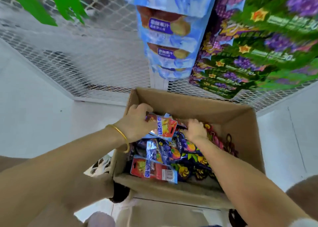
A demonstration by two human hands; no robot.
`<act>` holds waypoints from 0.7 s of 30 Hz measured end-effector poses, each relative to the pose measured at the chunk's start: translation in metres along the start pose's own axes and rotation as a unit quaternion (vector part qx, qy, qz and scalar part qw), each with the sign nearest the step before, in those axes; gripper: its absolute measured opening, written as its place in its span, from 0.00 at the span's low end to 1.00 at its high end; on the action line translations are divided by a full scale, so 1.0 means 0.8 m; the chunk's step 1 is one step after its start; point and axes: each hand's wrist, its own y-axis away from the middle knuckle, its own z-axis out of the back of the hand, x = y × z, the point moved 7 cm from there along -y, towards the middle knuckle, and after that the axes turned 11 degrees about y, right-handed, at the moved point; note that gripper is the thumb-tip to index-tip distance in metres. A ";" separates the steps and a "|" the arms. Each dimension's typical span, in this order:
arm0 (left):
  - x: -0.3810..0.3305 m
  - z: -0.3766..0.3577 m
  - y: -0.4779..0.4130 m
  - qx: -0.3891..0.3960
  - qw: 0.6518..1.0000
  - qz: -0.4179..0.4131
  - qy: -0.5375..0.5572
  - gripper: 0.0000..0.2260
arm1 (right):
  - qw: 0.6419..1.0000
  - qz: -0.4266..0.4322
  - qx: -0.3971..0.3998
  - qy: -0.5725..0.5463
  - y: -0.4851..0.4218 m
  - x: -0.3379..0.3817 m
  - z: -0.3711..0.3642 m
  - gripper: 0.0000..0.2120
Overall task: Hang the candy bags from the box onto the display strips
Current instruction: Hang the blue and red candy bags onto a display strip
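Observation:
An open cardboard box stands below me, holding several candy bags in red, blue and purple. My left hand is inside the box at its far left and grips a red-and-yellow candy bag by its upper edge. Reaching into the far middle of the box, my right hand presses its fingers down among the bags; whether it grips one is hidden. Above the box hang a strip of blue bags and a strip of green-and-purple bags.
A white wire mesh panel runs behind the strips, with green strips hanging at the upper left. White floor surrounds the box. A second cardboard piece lies under the box's near edge.

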 end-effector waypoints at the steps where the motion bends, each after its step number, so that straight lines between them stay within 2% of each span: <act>1: 0.001 0.000 -0.001 -0.001 1.000 0.001 -0.002 0.22 | 0.999 -0.012 0.013 0.027 -0.004 -0.004 -0.005 0.20; 3: 0.002 0.001 -0.001 0.001 1.000 0.001 -0.004 0.21 | 0.995 -0.021 0.010 0.094 -0.009 -0.010 -0.006 0.16; 6: 0.001 0.002 -0.001 0.010 1.000 -0.002 0.008 0.21 | 0.981 0.028 -0.058 0.186 -0.003 -0.007 0.011 0.14; 8: -0.002 0.001 0.001 0.018 1.000 -0.003 0.002 0.21 | 0.968 0.076 -0.095 0.220 0.005 -0.004 0.033 0.13; 10: -0.007 -0.005 0.003 0.035 0.999 -0.011 -0.013 0.21 | 0.969 0.108 -0.075 0.210 0.010 -0.009 0.061 0.09; 13: -0.025 -0.018 0.012 0.066 0.997 -0.041 -0.028 0.22 | 0.991 0.096 0.039 0.087 0.029 -0.016 0.115 0.07; 15: -0.041 -0.029 0.021 0.095 0.992 -0.072 -0.039 0.24 | 0.991 0.049 0.103 -0.065 0.053 -0.018 0.145 0.07; 18: -0.064 -0.046 0.036 0.130 0.980 -0.137 -0.066 0.32 | 0.946 -0.011 0.162 -0.280 0.102 -0.017 0.165 0.07; 21: -0.081 -0.057 0.047 0.119 0.967 -0.194 -0.117 0.38 | 0.879 -0.044 0.214 -0.424 0.144 -0.009 0.166 0.09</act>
